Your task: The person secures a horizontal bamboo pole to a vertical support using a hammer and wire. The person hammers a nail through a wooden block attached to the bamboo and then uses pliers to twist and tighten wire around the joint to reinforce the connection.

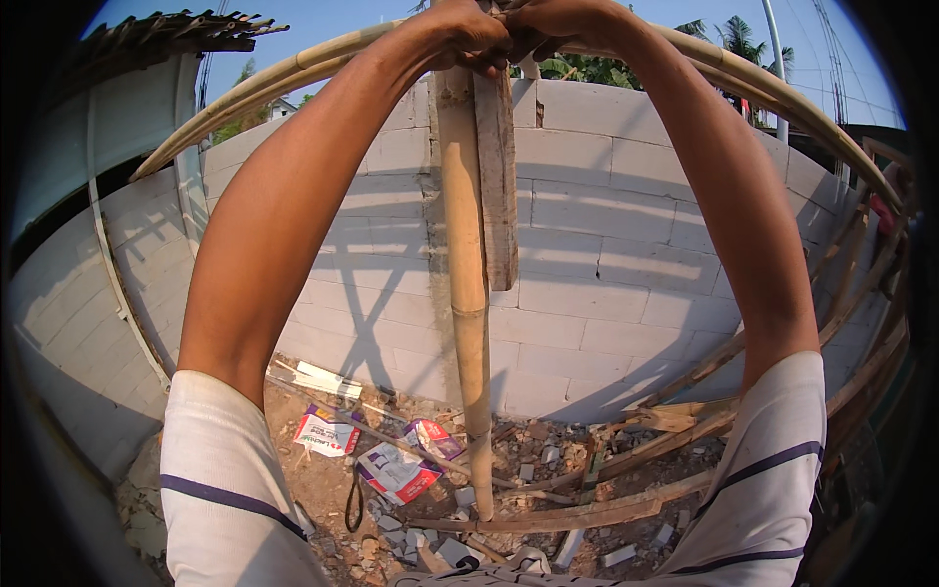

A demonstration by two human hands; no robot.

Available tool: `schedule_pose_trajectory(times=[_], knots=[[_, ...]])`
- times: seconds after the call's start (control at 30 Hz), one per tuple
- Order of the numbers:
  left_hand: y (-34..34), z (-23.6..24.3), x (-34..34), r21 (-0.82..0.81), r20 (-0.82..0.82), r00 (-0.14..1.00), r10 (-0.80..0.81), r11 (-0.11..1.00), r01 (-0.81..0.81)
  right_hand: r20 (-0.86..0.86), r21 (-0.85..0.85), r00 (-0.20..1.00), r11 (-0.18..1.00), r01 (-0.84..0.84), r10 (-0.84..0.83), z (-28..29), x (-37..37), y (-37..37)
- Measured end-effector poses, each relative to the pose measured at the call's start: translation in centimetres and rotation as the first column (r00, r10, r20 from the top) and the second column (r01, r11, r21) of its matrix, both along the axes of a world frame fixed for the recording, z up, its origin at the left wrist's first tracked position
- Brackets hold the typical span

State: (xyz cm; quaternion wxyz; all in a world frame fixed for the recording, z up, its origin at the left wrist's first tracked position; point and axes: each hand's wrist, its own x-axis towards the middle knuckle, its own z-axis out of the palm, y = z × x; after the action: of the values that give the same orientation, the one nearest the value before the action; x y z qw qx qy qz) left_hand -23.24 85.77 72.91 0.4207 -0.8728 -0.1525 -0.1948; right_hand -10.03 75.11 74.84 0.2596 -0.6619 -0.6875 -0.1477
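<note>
At the top edge, my left hand [474, 41] and my right hand [538, 29] are closed, close together where an upright bamboo pole [462, 235], a weathered wooden plank [499, 196] and horizontal bamboo rails [298, 61] meet. What exactly my fingers grip there is hidden. The pole runs down to the rubble below, with the shorter plank along its right side. Both my forearms are raised, one on each side of the pole.
A pale block wall [597, 264] stands behind. Rubble, printed bags [396, 470] and a long timber [606, 509] lie below. More bamboo poles [841, 303] lean at right; a roofed structure [127, 39] is at upper left. Palms and wires show beyond the wall.
</note>
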Motion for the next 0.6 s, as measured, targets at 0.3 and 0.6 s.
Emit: schedule_pose_trajectory(times=[0.3,0.6], knots=[[-1.5,2.6,-2.2,-0.385,0.338,0.929,-0.150,0.879,0.282,0.500,0.445,0.847,0.786,-0.429,0.179,-0.1,4.5,3.5],[-1.5,0.9,-0.2,-0.195,0.419,0.880,-0.222,0.925,0.326,0.540,0.267,0.794,0.838,-0.476,0.279,-0.1,5.1,4.9]])
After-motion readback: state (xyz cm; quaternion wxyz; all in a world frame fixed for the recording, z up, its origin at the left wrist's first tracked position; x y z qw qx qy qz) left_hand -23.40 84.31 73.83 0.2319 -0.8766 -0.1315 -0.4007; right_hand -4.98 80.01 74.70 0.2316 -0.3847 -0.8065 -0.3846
